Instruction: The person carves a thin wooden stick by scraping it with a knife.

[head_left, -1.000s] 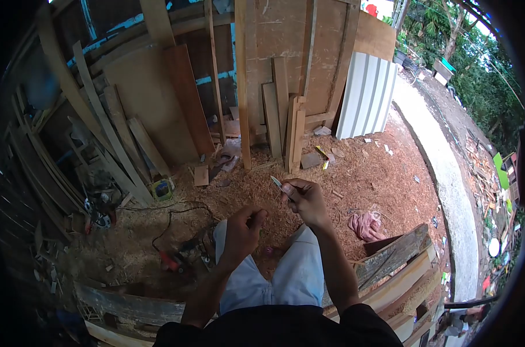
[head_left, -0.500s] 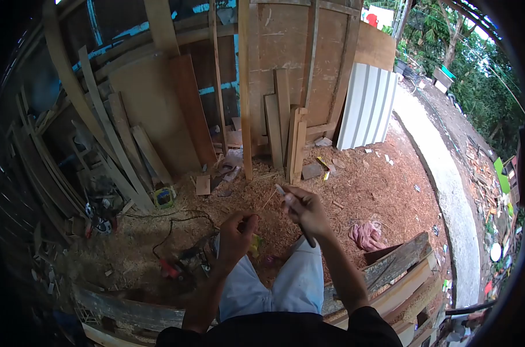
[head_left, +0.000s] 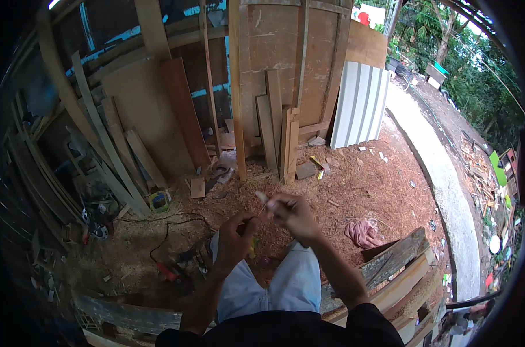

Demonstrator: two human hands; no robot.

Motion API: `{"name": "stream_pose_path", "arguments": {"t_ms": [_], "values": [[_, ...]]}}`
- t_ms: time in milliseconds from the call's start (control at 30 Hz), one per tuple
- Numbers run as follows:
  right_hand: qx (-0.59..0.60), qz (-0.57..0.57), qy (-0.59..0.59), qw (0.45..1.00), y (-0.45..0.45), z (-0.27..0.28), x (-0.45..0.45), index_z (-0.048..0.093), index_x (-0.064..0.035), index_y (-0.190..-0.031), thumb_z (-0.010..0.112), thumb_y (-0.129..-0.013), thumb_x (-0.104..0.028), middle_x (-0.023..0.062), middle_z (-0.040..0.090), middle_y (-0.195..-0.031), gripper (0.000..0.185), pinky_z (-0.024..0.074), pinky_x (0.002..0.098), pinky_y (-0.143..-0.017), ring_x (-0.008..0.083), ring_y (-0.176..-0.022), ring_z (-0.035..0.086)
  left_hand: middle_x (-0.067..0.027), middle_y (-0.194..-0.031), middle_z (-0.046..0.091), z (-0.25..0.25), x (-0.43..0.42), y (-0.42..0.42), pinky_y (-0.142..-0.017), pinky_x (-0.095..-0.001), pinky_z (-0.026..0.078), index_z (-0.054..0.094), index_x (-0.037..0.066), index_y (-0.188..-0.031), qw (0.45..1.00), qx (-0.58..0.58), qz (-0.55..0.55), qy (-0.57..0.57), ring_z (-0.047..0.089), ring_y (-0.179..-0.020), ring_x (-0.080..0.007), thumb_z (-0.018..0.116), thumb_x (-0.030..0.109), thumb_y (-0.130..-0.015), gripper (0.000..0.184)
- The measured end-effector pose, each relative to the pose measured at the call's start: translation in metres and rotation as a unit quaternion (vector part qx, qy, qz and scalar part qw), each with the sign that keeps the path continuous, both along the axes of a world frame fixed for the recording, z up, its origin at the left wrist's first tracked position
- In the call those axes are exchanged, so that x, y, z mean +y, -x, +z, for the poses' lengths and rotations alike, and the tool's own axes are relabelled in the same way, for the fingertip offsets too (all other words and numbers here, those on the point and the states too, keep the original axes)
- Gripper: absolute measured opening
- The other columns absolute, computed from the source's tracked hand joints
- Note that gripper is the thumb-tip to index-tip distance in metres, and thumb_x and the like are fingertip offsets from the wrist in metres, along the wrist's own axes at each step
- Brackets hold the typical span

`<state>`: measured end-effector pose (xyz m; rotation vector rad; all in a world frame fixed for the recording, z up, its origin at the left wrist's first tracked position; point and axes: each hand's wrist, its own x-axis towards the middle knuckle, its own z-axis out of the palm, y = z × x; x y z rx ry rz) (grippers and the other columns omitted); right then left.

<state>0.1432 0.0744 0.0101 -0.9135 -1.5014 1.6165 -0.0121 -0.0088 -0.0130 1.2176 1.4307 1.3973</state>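
My left hand (head_left: pixel 236 237) is above my left thigh with its fingers curled together in a pinch. Whatever it holds is too small to make out. My right hand (head_left: pixel 296 217) is just to its right, closed around a slim object with a pale tip (head_left: pixel 262 197) that points up and left. Motion blurs this object, so its kind is unclear. A thin light strand (head_left: pixel 261 209) shows between the two hands; which fingers hold it I cannot tell. Below are my legs in light trousers (head_left: pixel 294 274).
Wood shavings (head_left: pixel 383 185) cover the ground. Boards (head_left: pixel 269 121) and a white corrugated sheet (head_left: pixel 360 104) lean on the wall ahead. A red power tool (head_left: pixel 167 270) with a dark cord lies left. A pink cloth (head_left: pixel 363 233) and stacked planks (head_left: pixel 395 263) are at right.
My right hand has moved left and slightly down, bringing the pale-tipped object close to my left hand. The dark end below my right hand no longer shows. My left hand has barely moved.
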Motion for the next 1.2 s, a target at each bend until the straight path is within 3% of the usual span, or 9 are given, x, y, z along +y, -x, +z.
{"name": "stream_pose_path", "arguments": {"t_ms": [67,367,467,533,700,900,967,1067,1200], "values": [[0.006,0.043,-0.022,0.999,0.007,-0.003,-0.008,0.060,-0.0035,-0.088,0.052,-0.092,-0.018,-0.0001,0.057,-0.067,0.017,0.0295,0.0185,-0.045,0.0032,-0.050,0.039,-0.0041,-0.081,0.063,0.010,0.002,-0.001,-0.061,-0.0215,0.045,0.062,0.000,-0.091,0.999,0.032,-0.011,0.015,0.057,-0.069,-0.0069,0.057,0.012,-0.088,0.014],[0.061,-0.020,0.031,0.997,-0.017,0.035,0.026,0.060,-0.0003,-0.087,0.053,-0.092,-0.018,0.0019,0.056,-0.065,0.020,0.0288,0.0187,-0.044,0.0036,-0.047,0.038,-0.0040,-0.077,0.062,0.008,0.009,0.000,-0.057,-0.0212,0.043,0.062,-0.001,-0.090,0.999,0.020,-0.023,-0.035,0.056,-0.064,-0.0065,0.057,0.011,-0.088,0.013],[-0.028,-0.010,-0.019,0.999,-0.007,0.033,0.014,0.061,-0.0004,-0.089,0.053,-0.092,-0.018,0.0017,0.057,-0.067,0.019,0.0313,0.0187,-0.046,0.0037,-0.050,0.041,-0.0055,-0.072,0.058,0.015,0.016,-0.005,-0.053,-0.0241,0.042,0.063,0.000,-0.089,0.994,0.059,0.017,-0.088,0.054,-0.060,-0.0093,0.059,0.010,-0.086,0.011],[-0.062,0.042,-0.144,0.987,0.002,0.024,0.006,0.061,-0.0010,-0.089,0.054,-0.092,-0.018,0.0012,0.058,-0.068,0.019,0.0339,0.0187,-0.048,0.0037,-0.053,0.044,-0.0064,-0.071,0.058,0.027,0.017,-0.008,-0.052,-0.0246,0.042,0.063,0.000,-0.089,0.989,0.091,0.033,-0.115,0.055,-0.059,-0.0104,0.059,0.009,-0.086,0.010],[0.005,-0.038,-0.009,0.999,-0.005,0.029,0.010,0.061,-0.0012,-0.087,0.055,-0.091,-0.017,0.0005,0.057,-0.067,0.018,0.0346,0.0181,-0.050,0.0044,-0.055,0.045,-0.0079,-0.070,0.056,0.030,0.012,-0.013,-0.052,-0.0256,0.042,0.062,0.000,-0.088,0.964,0.175,0.068,-0.188,0.055,-0.059,-0.0127,0.059,0.007,-0.085,0.008],[-0.008,-0.040,-0.048,0.998,-0.001,0.029,0.011,0.062,-0.0022,-0.087,0.055,-0.091,-0.018,0.0008,0.056,-0.067,0.017,0.0352,0.0184,-0.048,0.0044,-0.052,0.045,-0.0079,-0.073,0.059,0.037,0.012,-0.009,-0.052,-0.0248,0.042,0.062,0.000,-0.089,0.981,0.131,0.030,-0.140,0.056,-0.059,-0.0106,0.059,0.006,-0.085,0.008],[0.000,0.036,-0.198,0.980,0.006,0.016,0.007,0.063,-0.0028,-0.087,0.055,-0.091,-0.016,0.0004,0.057,-0.066,0.016,0.0356,0.0185,-0.047,0.0041,-0.052,0.045,-0.0027,-0.071,0.058,0.036,0.016,-0.009,-0.050,-0.0219,0.038,0.063,-0.002,-0.089,0.983,0.088,0.033,-0.156,0.048,-0.055,-0.0062,0.059,0.010,-0.087,0.013],[-0.028,0.013,-0.091,0.995,0.002,0.037,0.003,0.063,-0.0030,-0.087,0.055,-0.091,-0.014,-0.0002,0.058,-0.066,0.014,0.0360,0.0186,-0.047,0.0037,-0.052,0.046,-0.0036,-0.075,0.061,0.032,0.017,-0.007,-0.055,-0.0212,0.042,0.063,-0.002,-0.089,0.991,0.049,0.011,-0.126,0.053,-0.060,-0.0073,0.059,0.012,-0.087,0.014],[-0.019,-0.033,-0.146,0.989,-0.004,0.035,0.023,0.064,-0.0019,-0.086,0.054,-0.091,-0.013,0.0008,0.060,-0.068,0.016,0.0368,0.0215,-0.049,0.0051,-0.052,0.046,-0.0056,-0.078,0.063,0.042,0.015,-0.005,-0.062,-0.0214,0.045,0.063,-0.002,-0.090,0.994,0.027,-0.005,-0.108,0.058,-0.067,-0.0092,0.058,0.012,-0.088,0.016]]}}
